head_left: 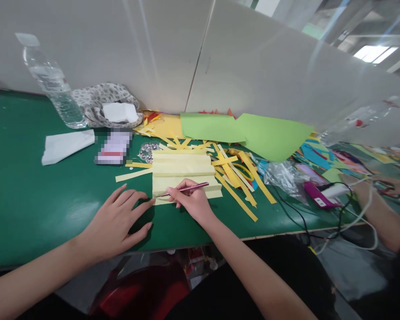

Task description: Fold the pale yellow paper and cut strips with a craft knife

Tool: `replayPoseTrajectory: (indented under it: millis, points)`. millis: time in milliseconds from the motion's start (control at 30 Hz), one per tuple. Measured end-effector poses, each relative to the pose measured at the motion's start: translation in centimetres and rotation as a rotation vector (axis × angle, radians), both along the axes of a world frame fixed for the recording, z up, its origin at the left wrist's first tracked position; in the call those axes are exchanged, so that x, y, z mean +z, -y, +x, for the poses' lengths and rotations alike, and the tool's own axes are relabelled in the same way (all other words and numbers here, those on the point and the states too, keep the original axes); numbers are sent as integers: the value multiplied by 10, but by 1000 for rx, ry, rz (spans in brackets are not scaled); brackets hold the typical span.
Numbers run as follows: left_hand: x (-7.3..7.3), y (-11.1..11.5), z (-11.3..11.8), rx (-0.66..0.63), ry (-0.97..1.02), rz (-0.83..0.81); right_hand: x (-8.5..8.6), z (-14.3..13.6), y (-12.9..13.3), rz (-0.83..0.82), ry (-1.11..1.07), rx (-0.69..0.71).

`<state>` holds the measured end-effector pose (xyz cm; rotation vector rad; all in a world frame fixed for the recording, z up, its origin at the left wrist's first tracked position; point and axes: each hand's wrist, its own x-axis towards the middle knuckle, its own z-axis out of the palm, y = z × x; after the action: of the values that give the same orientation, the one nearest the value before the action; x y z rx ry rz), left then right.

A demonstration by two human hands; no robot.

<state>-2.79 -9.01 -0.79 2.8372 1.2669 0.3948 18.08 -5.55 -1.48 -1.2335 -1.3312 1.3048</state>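
A pale yellow sheet (180,168) with several crosswise folds lies on the green table (70,191). My right hand (189,198) is closed on a thin purple pen (195,186), whose tip points left at the sheet's lower left part. My left hand (122,221) rests on the table left of the sheet, its fingers spread and the index fingertip at the sheet's lower left corner, near the pen tip. Yellow paper strips (236,198) are scattered right of the sheet, with a few more on its left.
Behind the sheet are green paper (273,135), a phone (115,146), white tissue (66,146), a patterned pouch (110,95) and a bottle (55,84). A plastic bag (286,178), purple power bank (318,195), cables and another person's arm (380,213) are at right.
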Motion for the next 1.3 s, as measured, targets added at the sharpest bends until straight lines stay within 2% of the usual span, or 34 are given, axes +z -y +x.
replayPoseTrajectory:
  millis: [367,667,967,1300]
  points:
    - [0,1,-1,17,4,-4,-1,29,-6,40,55,-42]
    - [0,2,-1,10,26,2,4,57,-4,54,79,-140]
    - [-1,2,-1,17,-8,0,-3,93,-10,71,86,-138]
    - [-2,3,-1,14,-25,10,7,110,-8,58,92,-208]
